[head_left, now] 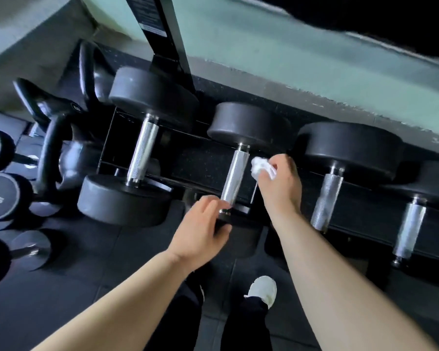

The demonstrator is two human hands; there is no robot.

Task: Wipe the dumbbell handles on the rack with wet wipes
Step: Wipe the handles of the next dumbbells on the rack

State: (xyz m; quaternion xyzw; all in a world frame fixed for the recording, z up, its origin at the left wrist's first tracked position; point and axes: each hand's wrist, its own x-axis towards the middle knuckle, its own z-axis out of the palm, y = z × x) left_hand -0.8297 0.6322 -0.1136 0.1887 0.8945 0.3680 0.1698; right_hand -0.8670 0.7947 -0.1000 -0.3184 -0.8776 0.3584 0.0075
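Four handles [143, 150]; left hand [200, 231] grips one dumbbell [243, 122], right hand [280, 183] one wipe [257, 167].

Dark rubber floor [61, 295] meets a pale green wall [264, 41].

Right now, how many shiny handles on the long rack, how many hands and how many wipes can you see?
Shiny handles: 4
Hands, left hand and right hand: 2
Wipes: 1
Total: 7
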